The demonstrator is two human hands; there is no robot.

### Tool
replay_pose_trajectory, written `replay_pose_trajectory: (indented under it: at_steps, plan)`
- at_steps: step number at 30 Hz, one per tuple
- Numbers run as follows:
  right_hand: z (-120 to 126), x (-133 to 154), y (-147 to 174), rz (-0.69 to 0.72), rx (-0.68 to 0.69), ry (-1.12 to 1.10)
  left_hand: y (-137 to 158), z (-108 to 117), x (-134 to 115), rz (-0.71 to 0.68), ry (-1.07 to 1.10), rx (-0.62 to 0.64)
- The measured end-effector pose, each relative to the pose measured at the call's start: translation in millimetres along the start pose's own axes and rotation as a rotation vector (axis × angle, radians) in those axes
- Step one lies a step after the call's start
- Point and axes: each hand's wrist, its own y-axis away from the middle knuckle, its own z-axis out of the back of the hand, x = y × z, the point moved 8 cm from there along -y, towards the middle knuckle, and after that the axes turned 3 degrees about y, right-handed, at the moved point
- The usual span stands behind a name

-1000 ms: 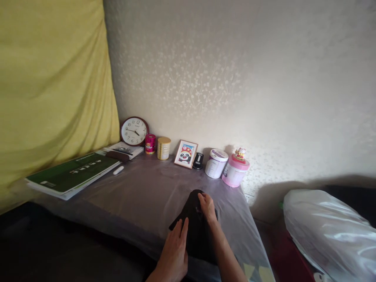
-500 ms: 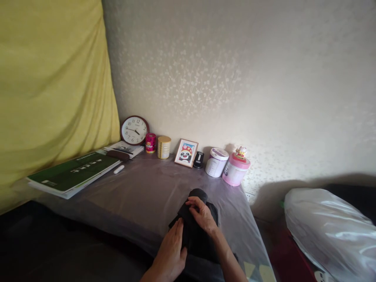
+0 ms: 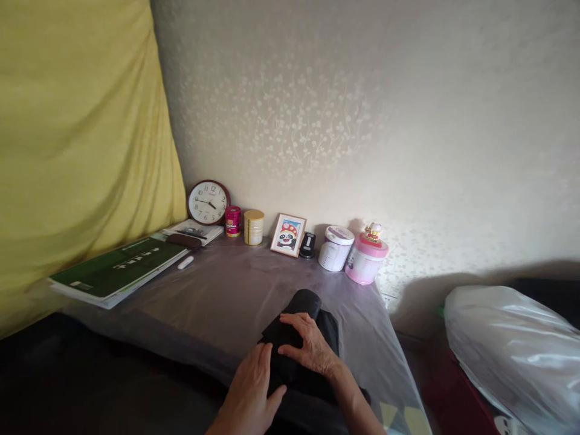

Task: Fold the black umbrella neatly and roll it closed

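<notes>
Grey tabletop [image 3: 217, 290] bears four canisters [image 3: 254, 231]; two hands [image 3: 313, 347] touch one black cloth [image 3: 306, 301].

Single view from the wearer's head, looking forward and down across a grey sheet-covered table [image 3: 217, 284], facing a pale leaf-patterned wall [image 3: 290, 121], bare left hand [image 3: 251, 382] and bare right hand [image 3: 312, 344] close at bottom centre, draped yellow fabric [image 3: 81, 151] along the left edge

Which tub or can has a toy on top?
The pink-lidded tub at the right end; a figurine stands on it. The white tub, gold-lidded can and magenta can have nothing on top.
</notes>
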Motion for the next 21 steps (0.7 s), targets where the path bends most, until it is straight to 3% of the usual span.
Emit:
replay_pose_trajectory:
  at_steps: [4, 8, 15, 21]
  plan:
    - [-3, 6, 0, 0.047, -0.016, 0.060, -4, 14, -23, -0.118, -0.037, -0.142]
    - [-2, 8, 0, 0.093, -0.012, 0.085, -13, -1, -28, -0.118, -0.008, -0.145]
    - [-4, -5, -10, 0.095, -0.017, 0.151, -12, -35, -10, -0.088, 0.047, -0.025]
    - [7, -52, -37, -0.025, -0.099, 0.188, -13, -43, -7, 0.001, 0.054, 0.136]
